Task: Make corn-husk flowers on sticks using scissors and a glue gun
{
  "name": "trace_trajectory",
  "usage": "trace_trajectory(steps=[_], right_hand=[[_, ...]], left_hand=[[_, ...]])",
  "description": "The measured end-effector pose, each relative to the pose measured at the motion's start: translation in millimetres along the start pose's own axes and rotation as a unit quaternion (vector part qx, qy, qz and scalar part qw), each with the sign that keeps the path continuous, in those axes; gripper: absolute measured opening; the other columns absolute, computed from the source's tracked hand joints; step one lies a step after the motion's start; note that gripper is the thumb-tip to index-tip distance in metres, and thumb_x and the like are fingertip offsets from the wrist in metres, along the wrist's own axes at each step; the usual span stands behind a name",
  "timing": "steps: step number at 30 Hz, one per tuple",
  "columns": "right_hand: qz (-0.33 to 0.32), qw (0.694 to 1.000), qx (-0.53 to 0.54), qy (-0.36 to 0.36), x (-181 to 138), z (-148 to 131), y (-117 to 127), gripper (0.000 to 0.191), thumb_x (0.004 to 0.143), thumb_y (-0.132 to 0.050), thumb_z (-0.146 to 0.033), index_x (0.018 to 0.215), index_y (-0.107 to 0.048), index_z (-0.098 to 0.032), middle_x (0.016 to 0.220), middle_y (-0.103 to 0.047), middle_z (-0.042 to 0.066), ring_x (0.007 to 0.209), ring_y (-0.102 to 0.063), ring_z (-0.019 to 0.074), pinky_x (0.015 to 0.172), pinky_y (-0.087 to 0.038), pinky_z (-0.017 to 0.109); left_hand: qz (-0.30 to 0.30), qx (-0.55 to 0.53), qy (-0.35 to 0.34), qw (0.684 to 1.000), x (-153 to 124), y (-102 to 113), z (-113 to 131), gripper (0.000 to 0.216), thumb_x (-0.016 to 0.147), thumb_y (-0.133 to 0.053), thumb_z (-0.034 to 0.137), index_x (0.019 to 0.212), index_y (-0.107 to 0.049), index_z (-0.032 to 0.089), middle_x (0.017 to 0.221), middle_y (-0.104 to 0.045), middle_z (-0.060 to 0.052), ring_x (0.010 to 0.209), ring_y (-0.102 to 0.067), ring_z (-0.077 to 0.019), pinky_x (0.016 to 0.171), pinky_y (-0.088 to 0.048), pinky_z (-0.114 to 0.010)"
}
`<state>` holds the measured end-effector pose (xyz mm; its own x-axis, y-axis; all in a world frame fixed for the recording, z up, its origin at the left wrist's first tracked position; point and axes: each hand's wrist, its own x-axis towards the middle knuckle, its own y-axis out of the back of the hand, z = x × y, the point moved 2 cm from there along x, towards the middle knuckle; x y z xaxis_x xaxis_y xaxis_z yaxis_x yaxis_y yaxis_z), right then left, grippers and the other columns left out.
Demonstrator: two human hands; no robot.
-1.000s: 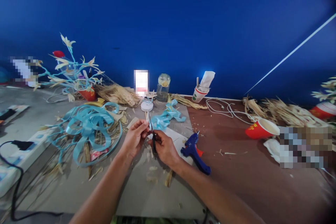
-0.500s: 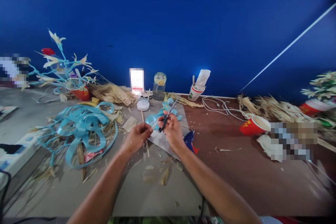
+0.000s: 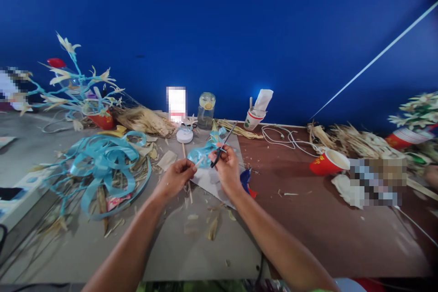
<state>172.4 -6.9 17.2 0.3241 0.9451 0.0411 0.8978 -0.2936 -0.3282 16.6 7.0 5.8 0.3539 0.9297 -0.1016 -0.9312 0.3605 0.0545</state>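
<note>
My left hand (image 3: 176,178) is closed in a pinch on a small pale strip (image 3: 199,162), whose end sticks out toward the right. In my right hand (image 3: 226,166) is a pair of scissors (image 3: 228,134), with the black handles in the fingers and the blades slanting up and away. The strip's tip is near the right fingers, apart from the blades. Just beyond both hands lies a bunch of light-blue ribbon (image 3: 199,153) on a white sheet (image 3: 214,185). A thin wooden stick (image 3: 190,191) runs below the left fingertips.
Coiled blue ribbon (image 3: 102,159) lies at left, before a cup of blue-stemmed flowers (image 3: 73,77). A glass jar (image 3: 205,114), a white cup (image 3: 253,120) and dried husks line the wall. A blue-red tool (image 3: 245,182), a cable and a red cup (image 3: 325,164) are at right.
The whole view has shifted slightly to the right. Both hands keep nearly the same pose, still holding the strip and the scissors. A blurred shape, perhaps another person's hand, appears at the right edge.
</note>
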Motion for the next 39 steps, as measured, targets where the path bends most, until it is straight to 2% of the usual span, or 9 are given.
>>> trace_trajectory(steps=[5, 12, 16, 22, 31, 36, 39], right_hand=[[-0.057, 0.998, -0.009, -0.007, -2.9, 2.4, -6.1, 0.041, 0.063, -0.068, -0.026, 0.099, -0.048, -0.022, 0.078, -0.066, -0.001, 0.057, -0.054, 0.0091, 0.051, -0.041, 0.021], [-0.016, 0.998, -0.052, 0.019, 0.0, -0.1, -2.3, 0.038, 0.062, -0.067, -0.023, 0.096, -0.051, -0.02, 0.07, -0.062, -0.003, 0.06, -0.057, 0.0106, 0.055, -0.045, 0.022], [-0.033, 0.999, -0.037, 0.024, -0.7, -0.2, -2.7, 0.039, 0.064, -0.066, -0.025, 0.099, -0.049, -0.02, 0.073, -0.063, -0.003, 0.06, -0.057, 0.0104, 0.056, -0.046, 0.022], [-0.038, 0.994, -0.103, 0.011, -3.1, -1.0, -6.2, 0.035, 0.064, -0.063, -0.022, 0.096, -0.051, -0.018, 0.073, -0.063, -0.001, 0.062, -0.059, 0.0121, 0.059, -0.047, 0.024], [0.029, 0.998, -0.058, 0.009, 1.5, -2.0, 0.4, 0.037, 0.063, -0.064, -0.023, 0.098, -0.051, -0.019, 0.07, -0.062, -0.003, 0.064, -0.059, 0.0118, 0.059, -0.047, 0.023], [0.06, 0.998, -0.001, -0.008, 2.0, -0.2, 1.7, 0.041, 0.061, -0.067, -0.023, 0.099, -0.051, -0.019, 0.067, -0.061, -0.005, 0.057, -0.054, 0.0091, 0.056, -0.044, 0.022], [0.055, 0.998, 0.008, -0.015, 2.0, -0.1, 1.5, 0.04, 0.062, -0.067, -0.023, 0.098, -0.052, -0.019, 0.066, -0.06, -0.006, 0.055, -0.053, 0.0082, 0.054, -0.042, 0.021]], left_hand=[[0.007, 0.006, -0.006, 1.0, 1.3, -0.2, -2.1, 0.03, 0.068, -0.067, 0.043, 0.064, -0.056, 0.015, 0.049, -0.045, 0.005, 0.042, -0.033, -0.0059, 0.042, -0.021, -0.02], [0.008, 0.05, -0.007, 0.999, 1.7, 1.4, -1.7, 0.026, 0.069, -0.064, 0.04, 0.065, -0.057, 0.015, 0.052, -0.044, 0.004, 0.045, -0.034, -0.007, 0.044, -0.023, -0.02], [0.017, 0.054, -0.004, 0.998, 0.5, 1.3, 0.6, 0.025, 0.067, -0.066, 0.038, 0.063, -0.057, 0.015, 0.051, -0.044, 0.004, 0.046, -0.035, -0.0078, 0.045, -0.025, -0.021], [0.016, 0.064, -0.022, 0.998, 0.9, 1.6, -1.1, 0.022, 0.068, -0.066, 0.036, 0.064, -0.06, 0.015, 0.053, -0.047, 0.003, 0.048, -0.036, -0.0081, 0.045, -0.024, -0.021], [0.064, -0.041, 0.02, 0.997, -2.2, 3.3, 6.1, 0.025, 0.065, -0.07, 0.038, 0.063, -0.06, 0.015, 0.048, -0.041, 0.006, 0.044, -0.032, -0.0064, 0.044, -0.021, -0.019], [0.098, -0.141, 0.032, 0.985, -0.9, 7.6, 0.4, 0.027, 0.065, -0.071, 0.039, 0.064, -0.059, 0.015, 0.056, -0.047, 0.004, 0.048, -0.039, -0.0062, 0.048, -0.03, -0.019], [0.127, -0.146, 0.025, 0.981, -0.9, 9.8, -1.5, 0.032, 0.07, -0.065, 0.047, 0.067, -0.062, 0.015, 0.058, -0.05, 0.002, 0.049, -0.04, -0.0071, 0.049, -0.032, -0.02]])
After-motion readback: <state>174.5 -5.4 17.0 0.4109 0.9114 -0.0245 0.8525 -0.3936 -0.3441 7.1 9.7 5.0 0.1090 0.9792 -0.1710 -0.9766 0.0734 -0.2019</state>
